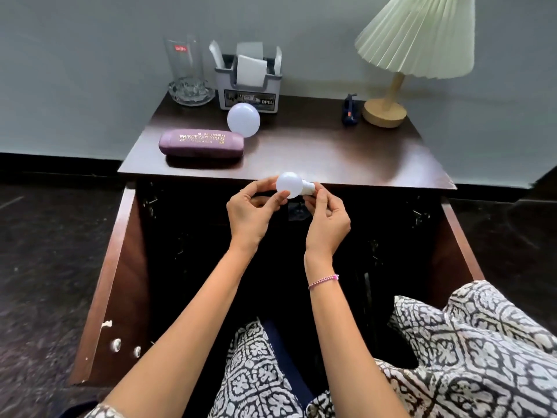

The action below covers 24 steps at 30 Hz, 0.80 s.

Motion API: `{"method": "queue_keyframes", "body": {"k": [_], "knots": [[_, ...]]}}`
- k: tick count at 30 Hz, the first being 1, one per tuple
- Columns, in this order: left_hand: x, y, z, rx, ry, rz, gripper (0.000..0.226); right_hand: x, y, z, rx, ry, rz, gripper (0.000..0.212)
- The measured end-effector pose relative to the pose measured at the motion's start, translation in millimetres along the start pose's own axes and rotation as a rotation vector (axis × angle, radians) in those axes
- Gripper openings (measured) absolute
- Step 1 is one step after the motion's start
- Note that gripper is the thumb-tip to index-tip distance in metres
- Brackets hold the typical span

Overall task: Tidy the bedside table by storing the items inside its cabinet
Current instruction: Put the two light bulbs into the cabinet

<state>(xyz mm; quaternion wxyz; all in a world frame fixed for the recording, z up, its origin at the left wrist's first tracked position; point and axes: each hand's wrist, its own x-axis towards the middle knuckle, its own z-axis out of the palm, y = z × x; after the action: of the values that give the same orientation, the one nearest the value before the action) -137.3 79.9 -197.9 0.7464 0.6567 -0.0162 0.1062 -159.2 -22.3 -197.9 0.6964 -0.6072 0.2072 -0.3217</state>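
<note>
A patterned garment (pixel 452 357) is noted nearest, across the lap. Both cabinet doors are swung outward. The left door (pixel 120 282) and right door (pixel 455 245) flank the forearms, and the dark cabinet interior (pixel 211 251) lies open between them; its contents cannot be made out.

The small bulb (pixel 288 184) is held in the air just before the front edge of the counter (pixel 331 152), above the opening. Its globe is pinched by the fingertips of the left hand (pixel 250 212). Its neck is gripped by the curled fingers of the right hand (pixel 327 218).

On the counter, a purple spectacle case (pixel 201 143) is laid near the front left, with a larger bulb (pixel 243 119) just behind it. Along the back edge are ranged a tall glass (pixel 184 58) at a glass ashtray (pixel 191 92), an organiser (pixel 248 95) holding papers, a small blue object (pixel 349 110), and a lamp base (pixel 384 113).
</note>
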Motion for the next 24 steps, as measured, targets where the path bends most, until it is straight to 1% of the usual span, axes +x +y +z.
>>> {"method": "queue_keyframes", "body": {"k": [2, 4, 7, 9, 11, 13, 18, 24], "knots": [[-6, -8, -5, 0.036, 0.019, 0.012, 0.027, -10, 10, -1, -0.035, 0.019, -0.031, 0.018], [-9, -21, -11, 0.079, 0.026, -0.024, 0.027, -16, 25, -2, -0.094, 0.026, -0.020, 0.018], [-3, -43, -19, 0.150, 0.018, -0.116, 0.029, -17, 49, 0, -0.282, 0.005, 0.044, 0.020], [6, -57, -23, 0.220, 0.018, -0.162, 0.030, -14, 64, 4, -0.352, -0.068, 0.059, 0.021], [16, -68, -25, 0.267, 0.050, -0.221, 0.029, -10, 76, 10, -0.336, -0.156, 0.057, 0.024], [27, -79, -25, 0.304, 0.062, -0.250, 0.028, -3, 87, 15, -0.372, -0.236, 0.066, 0.028], [51, -99, -23, 0.429, 0.019, -0.235, 0.030, 15, 105, 22, -0.442, -0.403, 0.072, 0.027], [64, -108, -16, 0.496, 0.032, -0.212, 0.023, 40, 109, 27, -0.601, -0.563, 0.028, 0.036]]}}
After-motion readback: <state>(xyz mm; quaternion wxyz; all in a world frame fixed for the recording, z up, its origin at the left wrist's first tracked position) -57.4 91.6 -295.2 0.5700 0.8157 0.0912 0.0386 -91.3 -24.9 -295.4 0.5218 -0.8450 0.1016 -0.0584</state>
